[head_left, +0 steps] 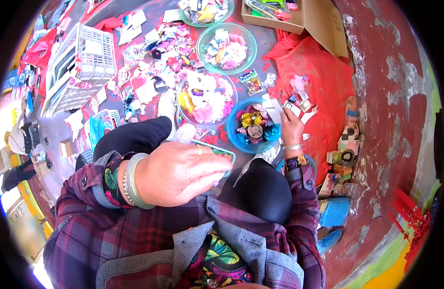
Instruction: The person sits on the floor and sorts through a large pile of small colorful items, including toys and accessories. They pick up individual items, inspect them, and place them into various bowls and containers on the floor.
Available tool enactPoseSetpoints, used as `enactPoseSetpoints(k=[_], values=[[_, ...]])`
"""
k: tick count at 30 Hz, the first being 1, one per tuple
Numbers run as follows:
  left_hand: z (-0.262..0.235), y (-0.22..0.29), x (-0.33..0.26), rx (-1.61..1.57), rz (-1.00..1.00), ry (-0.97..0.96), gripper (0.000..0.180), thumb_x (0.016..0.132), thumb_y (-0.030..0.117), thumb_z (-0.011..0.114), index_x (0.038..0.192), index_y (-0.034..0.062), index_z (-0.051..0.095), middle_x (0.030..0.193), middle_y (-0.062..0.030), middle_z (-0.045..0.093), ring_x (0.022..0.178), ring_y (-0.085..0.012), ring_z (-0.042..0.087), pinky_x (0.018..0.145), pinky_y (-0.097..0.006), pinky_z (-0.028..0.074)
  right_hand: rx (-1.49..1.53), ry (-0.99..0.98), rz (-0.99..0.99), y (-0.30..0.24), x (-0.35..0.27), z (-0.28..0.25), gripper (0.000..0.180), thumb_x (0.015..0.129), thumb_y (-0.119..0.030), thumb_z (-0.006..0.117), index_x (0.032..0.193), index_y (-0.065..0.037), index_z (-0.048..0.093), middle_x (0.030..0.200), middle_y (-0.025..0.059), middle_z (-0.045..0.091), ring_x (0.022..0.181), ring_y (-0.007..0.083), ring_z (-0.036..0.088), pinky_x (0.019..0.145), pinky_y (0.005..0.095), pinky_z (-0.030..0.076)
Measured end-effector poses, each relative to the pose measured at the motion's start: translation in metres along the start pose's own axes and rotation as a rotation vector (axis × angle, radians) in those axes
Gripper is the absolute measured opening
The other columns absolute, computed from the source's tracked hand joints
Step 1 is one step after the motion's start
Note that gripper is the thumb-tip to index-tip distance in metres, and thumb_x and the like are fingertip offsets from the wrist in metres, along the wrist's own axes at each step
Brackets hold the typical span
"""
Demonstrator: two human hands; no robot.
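Observation:
My left hand (176,174) is in front of my chest, its fingers bent together and pointing right. Its thumb and fingertips are mostly hidden, so I cannot make out what is in them. A pale fuzzy ball (185,133) shows just beyond its knuckles. My right hand (293,127) reaches forward at the right, fingers closed on a white card (275,111) beside the rim of a blue bowl (234,137). Glittery gold, pink and blue hair ornaments (251,119) lie in that bowl. Other small white pieces (308,115) lie right of the hand on red cloth.
Clear bowls (234,91) of pink and white ornaments stand ahead, one behind another. A cardboard box (323,29) lies open at the far right on the red cloth (323,91). Loose accessories (169,53) and a white plastic crate (94,55) are at left. Small boxes line the right wall.

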State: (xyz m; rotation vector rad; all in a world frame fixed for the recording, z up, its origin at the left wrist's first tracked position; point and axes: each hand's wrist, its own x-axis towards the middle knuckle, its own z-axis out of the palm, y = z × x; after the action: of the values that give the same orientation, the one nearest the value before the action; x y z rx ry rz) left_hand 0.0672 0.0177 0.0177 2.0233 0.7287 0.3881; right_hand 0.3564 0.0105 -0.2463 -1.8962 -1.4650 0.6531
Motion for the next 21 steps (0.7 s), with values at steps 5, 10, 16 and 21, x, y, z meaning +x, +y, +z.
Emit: enactPoseSetpoints(k=[5,10,16,21], values=[[-0.01,0.002,-0.008,0.033,0.045,0.029,0.026,0.073,0.006,0.061,0.098,0.0004,0.058,0.084,-0.0108,0.061,0.071,-0.0225,0.061,0.06,-0.03,0.048,0.322,-0.209,0.261,-0.023,0.054,0.042,0.023,0.076,-0.011,0.058,0.096,0.001,0.062,0.082,0.0146,0.064,0.064,0.0183,0.062,0.057,0.0271,0.049],[-0.019,0.004,-0.017,0.052,0.065,0.07,0.026,0.072,0.01,0.061,0.097,0.0017,0.059,0.085,-0.008,0.059,0.072,-0.0199,0.059,0.059,-0.028,0.048,0.485,-0.284,0.354,-0.042,0.079,0.062,0.031,0.077,-0.003,0.055,0.107,0.004,0.056,0.085,0.0109,0.062,0.055,0.0105,0.056,0.048,0.0215,0.045],[-0.033,0.007,-0.03,-0.006,0.046,0.13,0.029,0.072,0.008,0.062,0.1,0.0045,0.059,0.084,-0.0059,0.06,0.07,-0.0201,0.06,0.058,-0.029,0.048,0.526,-0.301,0.405,-0.071,0.103,0.076,0.027,0.078,-0.006,0.056,0.104,0.003,0.057,0.083,0.0083,0.062,0.055,0.0117,0.058,0.046,0.0196,0.047],[-0.038,0.008,-0.036,-0.056,0.061,0.172,0.028,0.072,0.008,0.062,0.099,0.0033,0.058,0.083,-0.0068,0.059,0.069,-0.0215,0.06,0.056,-0.03,0.048,0.688,-0.301,0.487,-0.083,0.131,0.088,0.016,0.079,-0.005,0.055,0.09,0.007,0.056,0.079,0.0086,0.059,0.055,0.0149,0.058,0.048,0.0222,0.05]])
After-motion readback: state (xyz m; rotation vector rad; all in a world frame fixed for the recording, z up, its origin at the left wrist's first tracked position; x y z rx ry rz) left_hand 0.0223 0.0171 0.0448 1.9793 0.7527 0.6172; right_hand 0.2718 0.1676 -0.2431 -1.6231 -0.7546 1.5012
